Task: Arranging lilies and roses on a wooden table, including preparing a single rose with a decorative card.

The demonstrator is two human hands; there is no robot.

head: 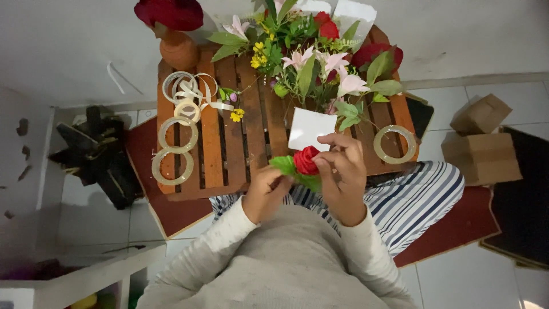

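Observation:
Both my hands meet over the near edge of a slatted wooden table [220, 154]. My right hand [343, 171] has its fingers curled around a small red artificial rose [306, 159] with green leaves. My left hand [266, 191] grips the same flower lower down, below a leaf. A white card [309, 127] lies on the slats just beyond the rose. Behind it a bunch of pink lilies, red roses and greenery [317, 57] is spread across the table's far half.
Several tape and ribbon rolls [174, 166] lie along the table's left side, and one more roll [394, 144] at the right. A brown vase with a red flower [178, 48] stands at the far left corner. Cardboard boxes [483, 146] sit on the floor at right, dark objects [97, 154] at left.

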